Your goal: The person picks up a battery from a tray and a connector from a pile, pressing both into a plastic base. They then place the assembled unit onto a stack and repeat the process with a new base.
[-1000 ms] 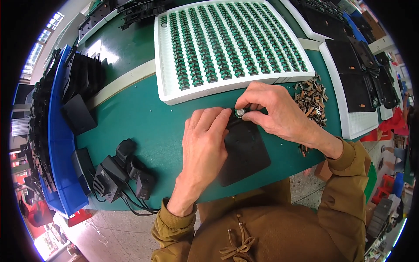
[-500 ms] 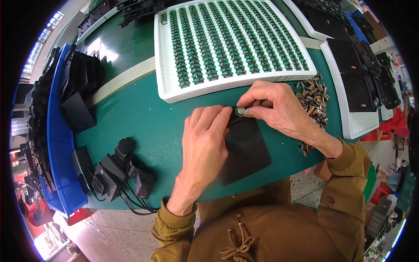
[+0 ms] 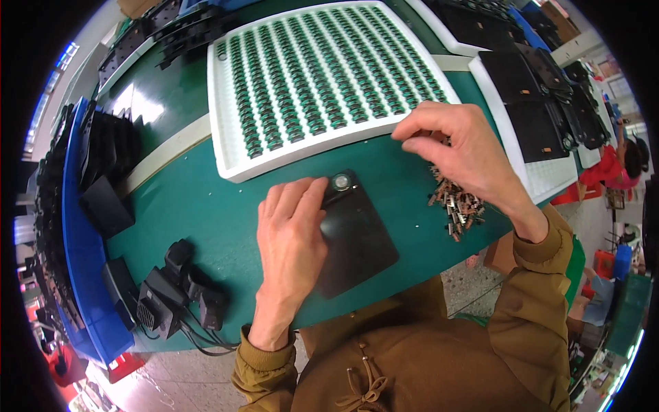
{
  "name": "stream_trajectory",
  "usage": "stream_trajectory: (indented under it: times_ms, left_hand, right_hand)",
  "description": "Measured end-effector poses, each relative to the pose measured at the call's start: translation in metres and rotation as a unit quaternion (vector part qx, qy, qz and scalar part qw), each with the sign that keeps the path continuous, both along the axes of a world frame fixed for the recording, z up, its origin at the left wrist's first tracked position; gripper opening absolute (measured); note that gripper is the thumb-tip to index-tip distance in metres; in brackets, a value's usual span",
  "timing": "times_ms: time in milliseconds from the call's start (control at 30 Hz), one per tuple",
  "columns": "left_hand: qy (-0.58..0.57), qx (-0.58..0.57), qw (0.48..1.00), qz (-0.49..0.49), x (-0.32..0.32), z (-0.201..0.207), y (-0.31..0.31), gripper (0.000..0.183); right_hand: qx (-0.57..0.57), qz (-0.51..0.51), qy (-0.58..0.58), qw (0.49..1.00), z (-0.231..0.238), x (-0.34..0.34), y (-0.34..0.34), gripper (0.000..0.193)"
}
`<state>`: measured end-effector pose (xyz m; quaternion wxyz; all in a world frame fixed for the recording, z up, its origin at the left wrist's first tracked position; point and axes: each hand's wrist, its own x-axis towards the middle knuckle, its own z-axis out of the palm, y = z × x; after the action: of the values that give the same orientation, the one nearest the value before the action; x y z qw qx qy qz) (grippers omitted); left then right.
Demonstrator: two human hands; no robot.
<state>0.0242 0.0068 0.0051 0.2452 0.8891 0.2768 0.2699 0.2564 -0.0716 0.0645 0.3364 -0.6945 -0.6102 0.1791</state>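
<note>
My left hand lies along the left edge of a dark, flat plastic panel; its fingers are bent and close together, gripping the panel near its far end. A round silver part sits at that far end, just beyond my left fingertips. My right hand is raised at the near right corner of a white foam tray, its thumb and forefinger curved with a small gap and nothing visible between them. Below it spreads a pile of small metal and brown parts, partly hidden by the hand.
Rows of green and black pieces fill the foam tray. Left stand a blue bin with black panels and a cluster of black devices with cables. Another foam tray at right carries black panels.
My right hand has left the round silver part and moved right and up, over the pile. The left hand stays on the panel. The whole view has shifted somewhat.
</note>
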Motion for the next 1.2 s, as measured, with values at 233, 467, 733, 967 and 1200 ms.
stream_trajectory:
  times_ms: [233, 467, 733, 967, 1200]
  left_hand:
    - [-0.002, 0.002, 1.000, 0.003, 0.005, 0.000, -0.002, 0.043]
    - [-0.007, 0.003, 1.000, 0.000, 0.003, -0.005, 0.000, 0.043]
    - [-0.003, 0.001, 1.000, 0.001, 0.003, -0.003, -0.002, 0.043]
    - [-0.005, 0.007, 1.000, 0.002, 0.003, -0.005, 0.001, 0.043]
    - [0.002, 0.003, 1.000, 0.003, 0.003, -0.002, 0.000, 0.041]
  right_hand:
    - [-0.056, -0.013, -0.224, 0.973, -0.018, 0.025, -0.035, 0.007]
    - [-0.062, 0.005, -0.317, 0.947, -0.031, 0.026, -0.036, 0.009]
    - [-0.032, 0.020, -0.244, 0.969, -0.026, 0.025, -0.036, 0.015]
    - [-0.145, -0.004, 0.302, 0.942, -0.017, 0.017, -0.024, 0.012]
    - [-0.182, 0.010, 0.415, 0.891, -0.028, 0.004, -0.021, 0.015]
